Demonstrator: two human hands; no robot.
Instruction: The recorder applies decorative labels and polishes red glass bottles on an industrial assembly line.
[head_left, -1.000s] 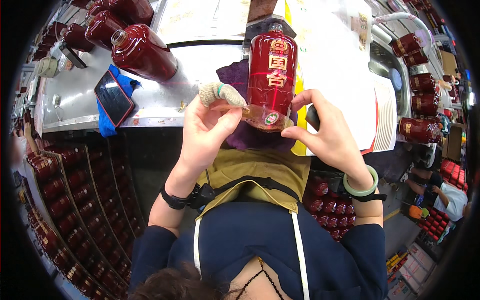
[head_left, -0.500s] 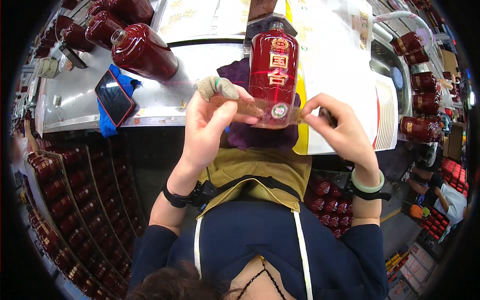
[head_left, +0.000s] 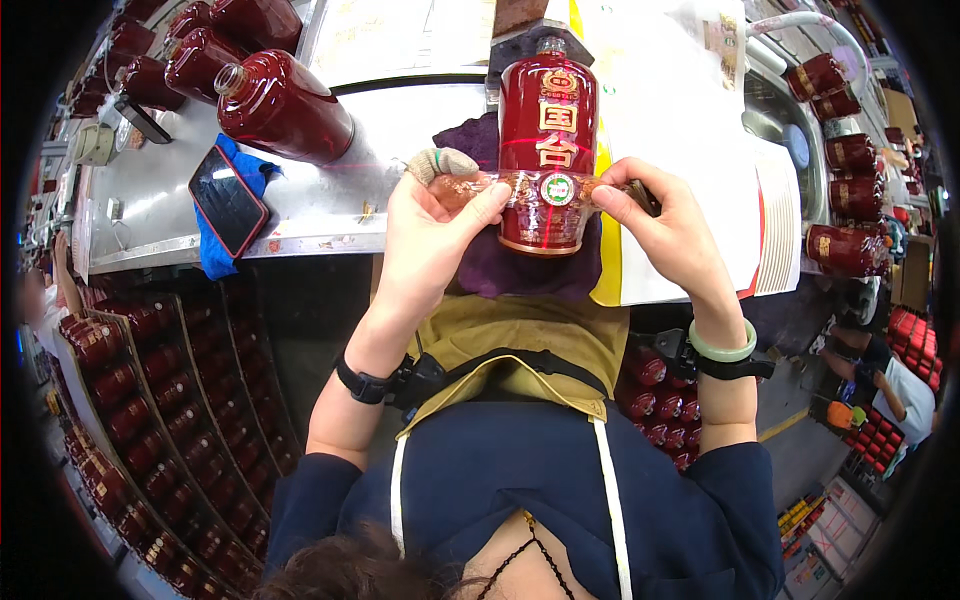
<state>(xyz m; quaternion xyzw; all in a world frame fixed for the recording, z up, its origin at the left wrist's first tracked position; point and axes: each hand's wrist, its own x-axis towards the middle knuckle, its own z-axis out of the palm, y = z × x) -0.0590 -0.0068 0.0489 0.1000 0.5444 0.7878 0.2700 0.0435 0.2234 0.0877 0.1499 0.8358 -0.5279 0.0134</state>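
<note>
A dark red glass bottle [head_left: 522, 125] with gold raised characters lies on a purple cloth [head_left: 466, 140], its neck pointing away from me. Across its lower part stretches a clear film strip [head_left: 590, 188] carrying a round green-and-white sticker [head_left: 557, 189]. My left hand [head_left: 428, 225] pinches the strip's left end between thumb and fingers, right beside the bottle; a knitted finger cover [head_left: 447, 162] with a green edge is on it. At the bottle's right side, my right hand [head_left: 668, 215] pinches the other end, with a dark object partly hidden among its fingers.
To the left stands another red bottle [head_left: 285, 112], with several more behind it. A phone [head_left: 229, 197] rests on a blue cloth [head_left: 213, 245] near the metal table's edge. White printed sheets [head_left: 670, 110] cover the right side. Racks of bottles [head_left: 155, 400] stand below left.
Both hands have moved slightly up and away from me. The strip with its sticker has gone from the bottle's base up to just under the gold characters and now lies against the glass.
</note>
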